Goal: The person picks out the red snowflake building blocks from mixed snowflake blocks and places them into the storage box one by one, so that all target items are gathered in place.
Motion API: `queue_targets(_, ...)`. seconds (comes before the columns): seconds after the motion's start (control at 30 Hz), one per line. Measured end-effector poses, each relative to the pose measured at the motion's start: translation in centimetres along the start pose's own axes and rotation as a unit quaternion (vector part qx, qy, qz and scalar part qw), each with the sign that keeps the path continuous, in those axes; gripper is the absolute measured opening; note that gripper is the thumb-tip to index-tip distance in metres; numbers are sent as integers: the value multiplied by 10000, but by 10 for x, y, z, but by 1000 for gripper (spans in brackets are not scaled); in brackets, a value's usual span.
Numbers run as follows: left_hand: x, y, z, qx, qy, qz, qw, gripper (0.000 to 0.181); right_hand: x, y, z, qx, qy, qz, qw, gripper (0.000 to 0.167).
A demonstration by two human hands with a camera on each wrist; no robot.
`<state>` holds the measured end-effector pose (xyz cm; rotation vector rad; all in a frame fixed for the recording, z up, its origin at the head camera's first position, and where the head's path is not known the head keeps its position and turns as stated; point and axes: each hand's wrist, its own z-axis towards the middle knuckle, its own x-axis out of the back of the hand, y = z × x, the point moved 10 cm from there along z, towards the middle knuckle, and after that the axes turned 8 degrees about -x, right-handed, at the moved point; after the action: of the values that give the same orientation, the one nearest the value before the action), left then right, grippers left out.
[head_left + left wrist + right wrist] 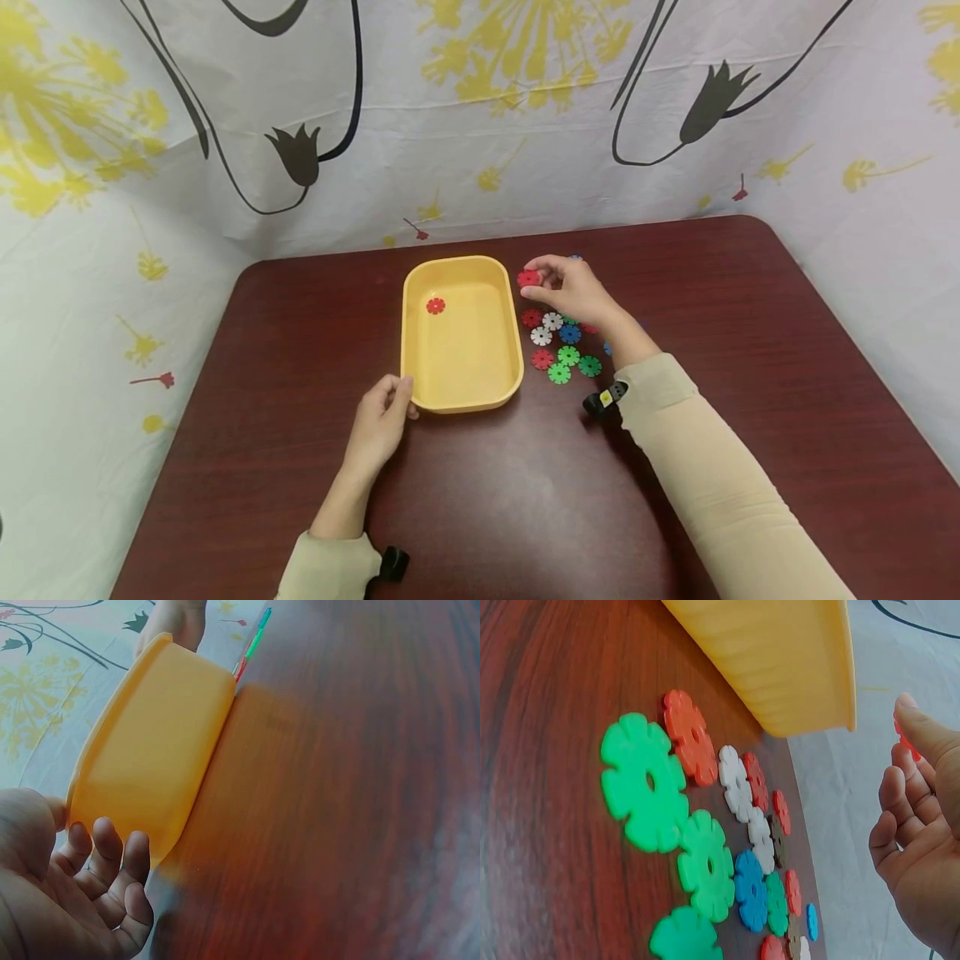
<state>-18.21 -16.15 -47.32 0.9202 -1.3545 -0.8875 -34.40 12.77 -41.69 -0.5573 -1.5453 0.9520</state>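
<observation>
A yellow plastic tray (465,358) lies on the table, with one red notched disc (436,306) inside near its far left. At the tray's near left corner, my left hand (382,421) grips the rim between thumb and fingers; the left wrist view shows the fingers against the outer wall (150,742). Just right of the tray's far end, my right hand (573,287) pinches another red flower-shaped disc (528,278) above the table. Below that hand lie loose discs in green (645,784), red (689,737), white (736,782) and blue (751,890).
The dark red-brown wooden table (315,333) has rounded far corners. A white cloth (465,192) printed with yellow and dark flowers hangs behind and beside it. Some discs are partly hidden under the right hand and forearm. Black camera straps (604,400) sit on both wrists.
</observation>
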Motion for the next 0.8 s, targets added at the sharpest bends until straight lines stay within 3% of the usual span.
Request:
queue_targets(0.17, 0, -2, 1, 140, 18, -32, 9999, 35, -6, -4, 1, 2, -107, 139, 9998, 41)
queue_targets(0.37, 1, 1, -1, -12, 10, -62, 10000, 39, -13, -11, 3, 106, -167, 242, 9995, 39)
queue_targets(0.8, 1, 2, -1, -53, -28, -53, 10000, 40, -28, -28, 9, 260, -225, 68, 9994, 35)
